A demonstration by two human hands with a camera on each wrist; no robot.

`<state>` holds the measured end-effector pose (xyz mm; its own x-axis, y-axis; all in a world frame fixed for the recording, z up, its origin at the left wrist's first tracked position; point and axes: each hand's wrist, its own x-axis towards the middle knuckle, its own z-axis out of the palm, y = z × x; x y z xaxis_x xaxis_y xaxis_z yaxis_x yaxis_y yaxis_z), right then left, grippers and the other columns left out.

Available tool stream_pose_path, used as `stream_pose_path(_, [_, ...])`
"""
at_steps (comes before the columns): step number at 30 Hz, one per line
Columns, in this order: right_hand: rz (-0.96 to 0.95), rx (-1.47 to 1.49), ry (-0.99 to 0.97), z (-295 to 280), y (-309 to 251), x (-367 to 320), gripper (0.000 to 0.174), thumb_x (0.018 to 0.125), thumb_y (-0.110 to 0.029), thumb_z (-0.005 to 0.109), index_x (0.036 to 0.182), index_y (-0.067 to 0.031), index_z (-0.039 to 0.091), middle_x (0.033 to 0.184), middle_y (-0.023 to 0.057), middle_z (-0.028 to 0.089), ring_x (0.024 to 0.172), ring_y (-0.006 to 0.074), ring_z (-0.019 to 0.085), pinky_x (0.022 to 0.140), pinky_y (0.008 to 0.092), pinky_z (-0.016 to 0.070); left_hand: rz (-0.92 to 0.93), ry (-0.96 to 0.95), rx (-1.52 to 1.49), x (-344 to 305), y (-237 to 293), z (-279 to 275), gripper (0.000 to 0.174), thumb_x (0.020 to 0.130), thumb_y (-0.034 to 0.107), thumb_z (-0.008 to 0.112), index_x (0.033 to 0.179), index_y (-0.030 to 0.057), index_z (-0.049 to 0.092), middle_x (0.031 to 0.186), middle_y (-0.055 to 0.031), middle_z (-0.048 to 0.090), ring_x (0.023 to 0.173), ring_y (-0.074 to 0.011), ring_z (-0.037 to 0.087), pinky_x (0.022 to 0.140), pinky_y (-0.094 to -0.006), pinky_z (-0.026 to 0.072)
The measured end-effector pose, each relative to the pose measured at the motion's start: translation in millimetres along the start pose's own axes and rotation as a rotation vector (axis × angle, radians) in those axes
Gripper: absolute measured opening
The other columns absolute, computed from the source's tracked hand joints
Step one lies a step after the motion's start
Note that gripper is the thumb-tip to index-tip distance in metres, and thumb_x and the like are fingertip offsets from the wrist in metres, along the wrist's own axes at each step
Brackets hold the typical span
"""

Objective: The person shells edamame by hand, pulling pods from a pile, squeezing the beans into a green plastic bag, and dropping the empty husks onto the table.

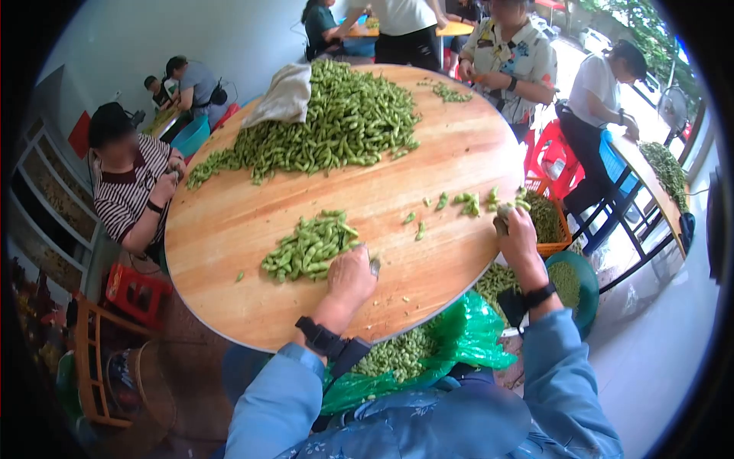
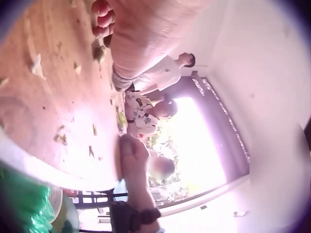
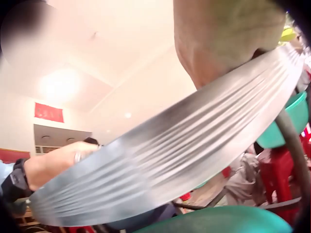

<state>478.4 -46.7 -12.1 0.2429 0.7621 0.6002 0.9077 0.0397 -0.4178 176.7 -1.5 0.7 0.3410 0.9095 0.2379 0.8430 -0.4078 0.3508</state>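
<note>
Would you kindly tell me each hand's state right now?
Left hand: fingers curled beside the smaller heap of green pods; any hold cannot be told.
Right hand: at the round wooden table; grip cannot be told.

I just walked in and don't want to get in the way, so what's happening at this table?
Someone in blue sleeves is working over green pods at a round wooden table. Their left hand is beside the small pile, their right hand by a few loose pods near the right edge; what either holds is unclear. A much bigger heap, partly under a cloth, lies farther back.
</note>
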Motion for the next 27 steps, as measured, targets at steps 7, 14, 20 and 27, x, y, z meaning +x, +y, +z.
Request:
stream_pose_path(7, [0.317, 0.949, -0.275, -6.3, -76.3, -57.9, 0.015, 0.080, -0.009, 0.059, 0.090, 0.0022, 0.059, 0.083, 0.0057, 0.061, 0.073, 0.0100, 0.055, 0.067, 0.0231, 0.0452, 0.036, 0.048, -0.328, -19.4, -11.3, -8.9, 0.015, 0.078, 0.014, 0.054, 0.077, -0.0009, 0.052, 0.065, -0.0114, 0.055, 0.058, -0.0233, 0.054, 0.055, -0.0341, 0.0432])
stream_pose_path(14, [0.475, 1.433, -0.823, -12.6, -162.2, -63.4, 0.033, 0.082, -0.011, 0.056, 0.111, 0.0020, 0.049, 0.089, 0.0010, 0.057, 0.075, 0.0049, 0.049, 0.065, 0.0176, 0.0388, -0.277, -0.352, -1.367, -69.8, 13.4, -35.2, 0.008, 0.085, 0.013, 0.052, 0.084, 0.0053, 0.053, 0.066, 0.0016, 0.051, 0.057, -0.0043, 0.046, 0.050, -0.0185, 0.0387])
stream_pose_path(20, [0.414, 1.328, -0.756, -1.5, -178.2, -68.9, 0.025, 0.082, -0.010, 0.057, 0.102, 0.0036, 0.055, 0.093, 0.0043, 0.059, 0.085, 0.0093, 0.053, 0.077, 0.0238, 0.0421, -0.227, -0.297, -1.281, -86.4, 2.5, -37.4, 0.009, 0.083, 0.010, 0.053, 0.089, 0.0028, 0.052, 0.068, 0.0013, 0.050, 0.058, -0.0046, 0.045, 0.052, -0.0194, 0.0390])
stream_pose_path(27, [0.462, 1.340, -0.771, -17.0, -177.5, -69.0, 0.028, 0.084, -0.015, 0.054, 0.105, 0.0033, 0.053, 0.094, 0.0032, 0.059, 0.087, 0.0085, 0.052, 0.078, 0.0232, 0.0412, -0.347, -0.299, -1.519, -105.6, 3.8, -57.2, 0.015, 0.082, 0.011, 0.057, 0.094, 0.0044, 0.051, 0.070, -0.0048, 0.058, 0.057, -0.0076, 0.051, 0.051, -0.0207, 0.0421])
